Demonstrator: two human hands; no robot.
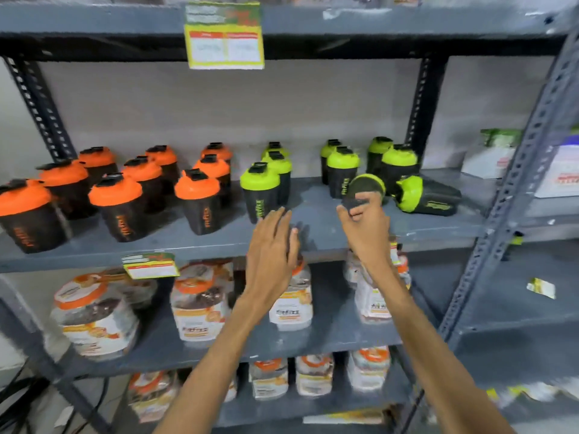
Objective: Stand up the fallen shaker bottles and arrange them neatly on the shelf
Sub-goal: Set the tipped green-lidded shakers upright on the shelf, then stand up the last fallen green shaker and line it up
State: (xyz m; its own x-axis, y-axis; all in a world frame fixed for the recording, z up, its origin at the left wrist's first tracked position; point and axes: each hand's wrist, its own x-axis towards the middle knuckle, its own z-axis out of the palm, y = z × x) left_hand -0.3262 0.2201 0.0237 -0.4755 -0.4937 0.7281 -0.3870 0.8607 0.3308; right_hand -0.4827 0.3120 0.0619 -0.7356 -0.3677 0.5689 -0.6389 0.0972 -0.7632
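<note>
Grey steel shelf: right hand grip pinching tilted green-lidded black shaker bottle; left hand spread; swinging toward 3 o'clock risks striking fallen bottle

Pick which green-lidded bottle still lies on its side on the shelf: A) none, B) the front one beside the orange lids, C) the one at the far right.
C: the far-right bottle lies flat on the shelf, just beyond the right hand.
</note>
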